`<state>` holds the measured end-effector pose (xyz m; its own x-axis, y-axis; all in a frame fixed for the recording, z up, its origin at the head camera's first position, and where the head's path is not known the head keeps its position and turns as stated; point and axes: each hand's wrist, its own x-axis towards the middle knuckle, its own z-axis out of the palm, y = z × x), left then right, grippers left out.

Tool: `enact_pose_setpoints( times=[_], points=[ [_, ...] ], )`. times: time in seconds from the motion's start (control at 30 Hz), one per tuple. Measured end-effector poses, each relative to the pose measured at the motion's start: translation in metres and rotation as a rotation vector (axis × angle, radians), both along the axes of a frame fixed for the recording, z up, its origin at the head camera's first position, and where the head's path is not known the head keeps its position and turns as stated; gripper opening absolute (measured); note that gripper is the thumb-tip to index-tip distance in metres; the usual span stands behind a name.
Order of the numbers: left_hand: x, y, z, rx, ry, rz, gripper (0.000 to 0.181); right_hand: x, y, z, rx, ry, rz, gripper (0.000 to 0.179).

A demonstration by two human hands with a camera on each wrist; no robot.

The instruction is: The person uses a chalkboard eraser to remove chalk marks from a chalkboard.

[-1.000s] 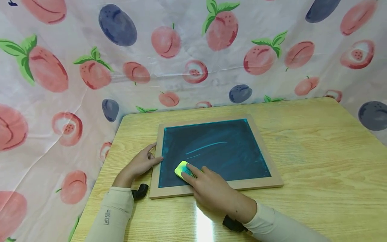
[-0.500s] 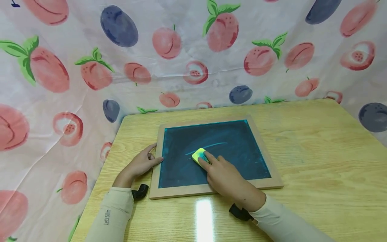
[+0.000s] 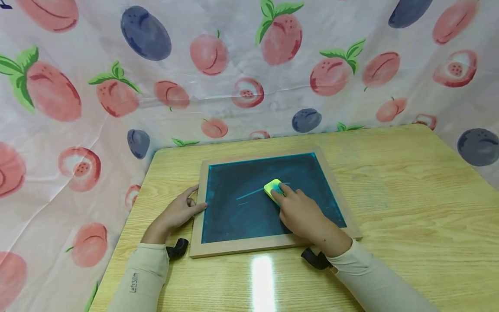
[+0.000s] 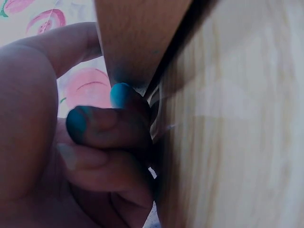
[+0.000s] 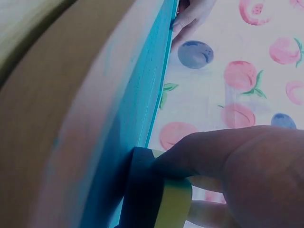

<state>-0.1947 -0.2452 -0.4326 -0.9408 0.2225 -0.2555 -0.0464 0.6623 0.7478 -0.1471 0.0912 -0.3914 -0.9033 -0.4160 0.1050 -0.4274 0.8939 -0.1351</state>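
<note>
A chalkboard (image 3: 241,225) in a pale wooden frame lies on the table, with a long blue chalk stroke (image 3: 249,193) and a shorter one below it. My right hand (image 3: 306,214) grips a yellow eraser (image 3: 272,186) against the board, over the right part of the long stroke. In the right wrist view the eraser's dark layer (image 5: 140,190) faces the blue-dusted board. On the left, my left hand (image 3: 177,212) holds the frame's side edge, thumb on top. Its curled fingers (image 4: 104,126), with blue-stained tips, sit low beside the frame (image 4: 137,42) in the left wrist view.
The wooden table (image 3: 401,195) extends to the right of the board. A fruit-printed cloth (image 3: 234,52) hangs behind it and along the left side. Black wrist-worn devices show under the left wrist (image 3: 178,248) and the right wrist (image 3: 315,258).
My right hand has slid the eraser up and to the right across the board, from the lower left onto the long stroke. The left hand keeps its place on the frame.
</note>
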Motion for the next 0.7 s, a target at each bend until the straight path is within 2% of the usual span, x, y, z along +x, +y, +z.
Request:
enact_pose_setpoints(
  times=[0.2,0.47,0.7],
  points=[
    [0.005,0.005,0.013,0.014,-0.011,0.004,0.071,0.001,-0.003,0.0,0.007,0.024,0.01,0.047],
    [0.0,-0.002,0.0,-0.001,-0.007,0.009,0.073,0.013,-0.023,-0.006,0.023,0.046,0.105,0.044],
    [-0.001,-0.001,-0.002,0.023,0.001,0.019,0.074,0.03,-0.053,-0.006,0.04,0.013,0.199,0.045]
  ],
)
